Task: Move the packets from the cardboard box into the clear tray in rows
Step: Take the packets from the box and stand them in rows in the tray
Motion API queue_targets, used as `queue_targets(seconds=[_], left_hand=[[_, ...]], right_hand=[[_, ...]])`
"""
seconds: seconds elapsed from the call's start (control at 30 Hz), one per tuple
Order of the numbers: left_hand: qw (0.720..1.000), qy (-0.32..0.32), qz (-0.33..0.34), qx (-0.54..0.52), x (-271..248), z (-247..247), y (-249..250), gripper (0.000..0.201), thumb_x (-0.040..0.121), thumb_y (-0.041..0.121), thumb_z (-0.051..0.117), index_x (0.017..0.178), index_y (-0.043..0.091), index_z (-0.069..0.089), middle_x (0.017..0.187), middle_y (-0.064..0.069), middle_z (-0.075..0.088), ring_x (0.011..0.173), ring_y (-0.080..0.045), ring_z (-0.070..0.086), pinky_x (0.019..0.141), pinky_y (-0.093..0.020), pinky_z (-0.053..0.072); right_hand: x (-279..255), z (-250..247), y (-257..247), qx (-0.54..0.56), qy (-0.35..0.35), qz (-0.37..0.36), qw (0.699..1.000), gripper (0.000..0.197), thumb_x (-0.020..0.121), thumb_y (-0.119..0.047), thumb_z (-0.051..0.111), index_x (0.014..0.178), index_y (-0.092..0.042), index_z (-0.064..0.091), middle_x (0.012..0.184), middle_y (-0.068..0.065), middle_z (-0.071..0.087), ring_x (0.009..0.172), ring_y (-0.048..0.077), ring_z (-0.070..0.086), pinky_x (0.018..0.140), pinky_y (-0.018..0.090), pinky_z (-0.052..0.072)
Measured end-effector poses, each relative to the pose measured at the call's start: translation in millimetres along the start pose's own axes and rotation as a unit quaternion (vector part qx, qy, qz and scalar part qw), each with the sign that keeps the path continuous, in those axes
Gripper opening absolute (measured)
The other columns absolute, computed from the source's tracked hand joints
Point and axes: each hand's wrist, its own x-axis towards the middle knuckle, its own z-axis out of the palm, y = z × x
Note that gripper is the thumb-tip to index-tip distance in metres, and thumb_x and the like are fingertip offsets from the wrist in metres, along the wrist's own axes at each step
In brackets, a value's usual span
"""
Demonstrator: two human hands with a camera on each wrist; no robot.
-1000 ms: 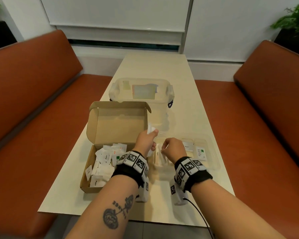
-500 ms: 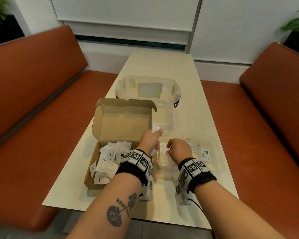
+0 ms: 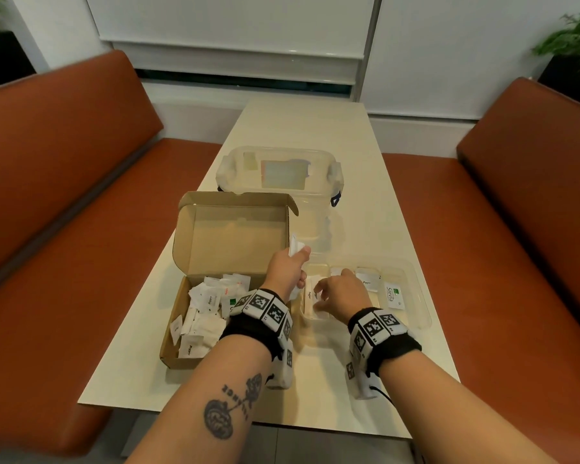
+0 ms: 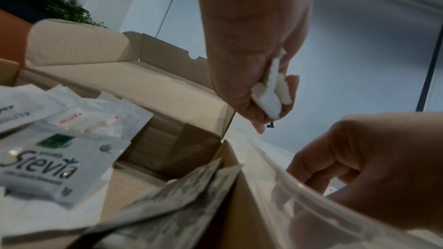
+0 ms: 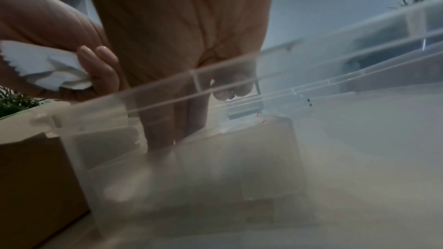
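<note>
Packets [image 3: 204, 316] are seen loose in the open cardboard box [image 3: 178, 354], which sits on the table [image 3: 315, 128] left of the clear tray [image 3: 421, 306]. The box lid is propped upright behind the pile. One packet marked Stevia [image 4: 51, 166] lies face up on the pile in the left wrist view.

A small bunch of white packets [image 3: 295, 246] is gripped by the left hand [image 3: 287, 272], fingers curled around it, above the gap between box and tray. In the left wrist view the bunch [image 4: 271, 92] is pinched between thumb and fingers, ends sticking out below.

The right hand [image 3: 344, 293] is held over the left end of the tray, fingers bent down into the leftmost compartment. White packets [image 3: 312, 294] standing on edge there are touched by the fingertips [image 3: 318, 289]. In the right wrist view the fingers [image 5: 163, 132] are seen through the tray wall [image 5: 347, 44], reaching to the tray floor. Whether a packet is pinched cannot be told.

Further right in the tray, a packet marked Pepper [image 3: 367, 281] and a Stevia packet [image 3: 392, 294] lie flat in separate compartments.

A clear plastic tub with lid [image 3: 280, 170] stands behind the box on the table. Orange-brown benches [image 3: 64, 195] run along both sides.
</note>
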Motion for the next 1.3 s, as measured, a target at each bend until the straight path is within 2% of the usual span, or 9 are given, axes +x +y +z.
queue_targets(seconds=[0.07,0.2,0.47,0.57,0.63,0.73,0.87,1.07,1.3], left_hand=[[1.0,0.003,-0.004,-0.007,0,0,0,0.037,0.094,0.034,0.056,0.107,0.001,0.061,0.065,0.001,0.056,0.04,-0.007,0.042,0.042,-0.019,0.038],[0.999,0.001,-0.006,-0.054,-2,1,3,0.036,0.095,0.032,0.056,0.114,0.0,0.056,0.105,-0.002,0.064,0.045,-0.009,0.041,0.042,-0.02,0.036],[0.998,-0.012,-0.005,-0.067,-7,1,5,0.034,0.096,0.032,0.055,0.114,0.003,0.056,0.112,-0.007,0.063,0.046,-0.009,0.041,0.042,-0.02,0.036],[0.996,-0.029,0.013,-0.089,-8,1,5,0.028,0.097,0.032,0.053,0.106,0.007,0.059,0.104,-0.009,0.062,0.05,-0.011,0.045,0.051,-0.024,0.042],[0.995,-0.034,0.035,-0.084,-10,2,6,0.027,0.098,0.03,0.051,0.106,0.007,0.063,0.096,-0.006,0.065,0.055,-0.011,0.054,0.063,-0.025,0.05],[0.991,-0.04,0.052,-0.116,-11,3,8,0.024,0.1,0.024,0.047,0.102,0.009,0.065,0.092,-0.001,0.067,0.074,-0.01,0.066,0.074,-0.02,0.055],[0.987,-0.061,0.071,-0.133,-14,4,14,0.021,0.1,0.027,0.046,0.1,0.02,0.066,0.109,0.006,0.065,0.11,-0.011,0.059,0.088,-0.026,0.046],[0.978,-0.105,0.05,-0.174,-15,11,21,0.027,0.101,0.029,0.043,0.113,0.015,0.062,0.123,-0.003,0.061,0.116,-0.018,0.057,0.088,-0.034,0.05],[0.968,-0.121,0.022,-0.219,-16,20,21,0.028,0.101,0.026,0.043,0.122,0.011,0.055,0.13,-0.008,0.057,0.107,-0.019,0.061,0.08,-0.032,0.054]], right_hand=[[0,0,-2,-0.032,0.002,-0.012,0.999,0.036,0.079,-0.04,0.068,0.112,-0.026,0.067,0.103,-0.001,0.068,0.107,0.019,0.044,0.085,0.029,0.041],[-1,-1,-7,-0.112,0.026,-0.031,0.993,0.034,0.08,-0.046,0.064,0.107,-0.026,0.07,0.109,-0.001,0.061,0.107,0.022,0.042,0.087,0.033,0.039],[1,-1,-9,-0.136,0.046,0.005,0.99,0.036,0.082,-0.051,0.059,0.104,-0.026,0.072,0.115,-0.001,0.055,0.111,0.024,0.039,0.086,0.034,0.035],[1,-9,-7,-0.029,0.072,0.012,0.997,0.031,0.089,-0.043,0.055,0.109,-0.024,0.069,0.113,0.0,0.062,0.108,0.023,0.046,0.088,0.034,0.039],[0,-17,-8,0.101,0.101,0.015,0.99,0.025,0.093,-0.033,0.052,0.102,-0.019,0.07,0.098,0.002,0.069,0.095,0.021,0.056,0.081,0.033,0.043],[-2,-29,-11,0.294,0.113,0.028,0.949,0.022,0.095,-0.026,0.048,0.089,-0.015,0.066,0.077,-0.001,0.071,0.062,0.009,0.056,0.06,0.025,0.042],[-9,-37,-12,0.448,0.088,0.046,0.889,0.013,0.094,-0.021,0.05,0.092,-0.014,0.059,0.076,-0.001,0.072,0.064,0.011,0.058,0.061,0.022,0.045],[-15,-47,-12,0.505,0.039,0.022,0.862,0.025,0.086,-0.013,0.064,0.11,-0.015,0.055,0.078,0.002,0.067,0.078,0.015,0.064,0.071,0.027,0.051],[-18,-53,-8,0.585,0.004,0.03,0.81,0.025,0.085,0.004,0.06,0.109,-0.001,0.057,0.08,0.007,0.054,0.065,0.013,0.061,0.066,0.03,0.06]])
